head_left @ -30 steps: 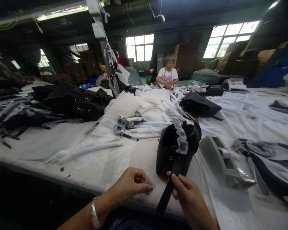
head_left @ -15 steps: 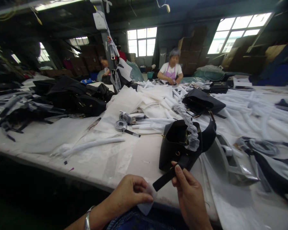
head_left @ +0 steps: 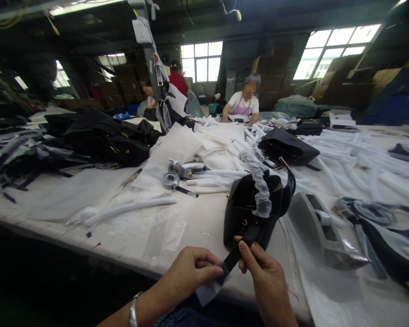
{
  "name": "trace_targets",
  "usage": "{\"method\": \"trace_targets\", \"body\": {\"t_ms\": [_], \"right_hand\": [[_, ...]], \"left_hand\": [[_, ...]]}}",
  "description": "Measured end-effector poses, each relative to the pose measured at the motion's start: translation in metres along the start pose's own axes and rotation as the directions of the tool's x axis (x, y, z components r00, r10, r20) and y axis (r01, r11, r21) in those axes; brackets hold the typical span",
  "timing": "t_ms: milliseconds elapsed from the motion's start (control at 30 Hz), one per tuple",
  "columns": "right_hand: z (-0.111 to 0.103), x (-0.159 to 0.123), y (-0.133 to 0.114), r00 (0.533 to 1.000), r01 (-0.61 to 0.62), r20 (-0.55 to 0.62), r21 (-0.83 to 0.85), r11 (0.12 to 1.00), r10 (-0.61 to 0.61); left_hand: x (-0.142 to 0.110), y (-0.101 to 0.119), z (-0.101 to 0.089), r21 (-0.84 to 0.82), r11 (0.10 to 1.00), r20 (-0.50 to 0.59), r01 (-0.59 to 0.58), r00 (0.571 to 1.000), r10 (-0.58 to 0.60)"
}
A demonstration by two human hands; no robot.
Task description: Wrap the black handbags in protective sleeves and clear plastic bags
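Note:
A black handbag (head_left: 234, 221) stands at the table's front edge, its handle wrapped in crinkled clear film (head_left: 260, 190). From its front a flat black strap (head_left: 232, 258) reaches down toward me. My right hand (head_left: 264, 268) pinches this strap between thumb and fingers, partway along. My left hand (head_left: 204, 270), with a silver bangle on the wrist, is closed on a small translucent sheet (head_left: 207, 291). That sheet lies against the strap's free end and partly covers it.
A grey tape dispenser (head_left: 318, 227) stands right of the bag. Coiled straps (head_left: 171, 180), white tubes and white sheets (head_left: 177, 145) lie behind. Black bags (head_left: 102, 136) are heaped at left. Across the table a co-worker (head_left: 242, 104) leans over work.
My left hand has moved slightly right, bringing the translucent sheet onto the strap's end. The strap and my right hand have shifted a little left and down; the bag's handle has tilted left.

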State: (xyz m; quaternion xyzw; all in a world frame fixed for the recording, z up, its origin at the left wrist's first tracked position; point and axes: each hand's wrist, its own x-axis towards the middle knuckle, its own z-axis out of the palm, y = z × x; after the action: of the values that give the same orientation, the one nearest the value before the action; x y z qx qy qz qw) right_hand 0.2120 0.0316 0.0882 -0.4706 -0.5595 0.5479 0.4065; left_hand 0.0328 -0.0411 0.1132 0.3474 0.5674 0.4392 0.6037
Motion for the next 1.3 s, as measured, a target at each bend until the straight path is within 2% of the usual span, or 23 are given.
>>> {"method": "trace_targets", "body": {"t_ms": [100,267,433,500,633,800,1000,1200,1300], "right_hand": [[-0.003,0.002,-0.008,0.998,0.050,0.028,-0.067,0.997,-0.049],[-0.020,0.002,-0.013,0.996,0.088,-0.005,-0.169,0.982,-0.090],[-0.039,-0.003,-0.009,1.000,-0.017,-0.005,-0.191,0.981,0.017],[-0.040,-0.003,-0.008,0.998,-0.050,0.034,-0.175,0.983,0.057],[-0.035,0.000,-0.006,0.977,-0.052,0.199,-0.093,0.994,0.070],[-0.030,0.004,-0.005,0.978,-0.072,0.188,-0.079,0.994,0.085],[-0.031,0.011,-0.002,0.984,-0.047,0.168,-0.089,0.995,0.061],[-0.033,0.017,-0.006,0.979,0.022,0.204,-0.153,0.988,0.010],[-0.039,0.018,-0.015,0.986,0.022,0.164,-0.153,0.988,0.004]], "left_hand": [[0.013,0.005,0.014,-0.044,0.996,-0.019,-0.072,0.997,0.071],[0.033,0.020,0.042,-0.138,0.979,-0.043,-0.150,0.988,0.146],[0.049,0.036,0.060,-0.123,0.958,-0.097,-0.258,0.964,0.247],[0.055,0.040,0.064,-0.098,0.951,-0.128,-0.292,0.952,0.279],[0.066,0.040,0.072,-0.077,0.946,-0.180,-0.316,0.937,0.299],[0.067,0.038,0.077,-0.064,0.943,-0.169,-0.326,0.935,0.311],[0.057,0.026,0.073,-0.032,0.950,-0.123,-0.311,0.945,0.305],[0.062,0.018,0.072,0.013,0.950,-0.168,-0.311,0.936,0.309],[0.064,0.019,0.073,-0.019,0.949,-0.188,-0.315,0.933,0.306]]}}
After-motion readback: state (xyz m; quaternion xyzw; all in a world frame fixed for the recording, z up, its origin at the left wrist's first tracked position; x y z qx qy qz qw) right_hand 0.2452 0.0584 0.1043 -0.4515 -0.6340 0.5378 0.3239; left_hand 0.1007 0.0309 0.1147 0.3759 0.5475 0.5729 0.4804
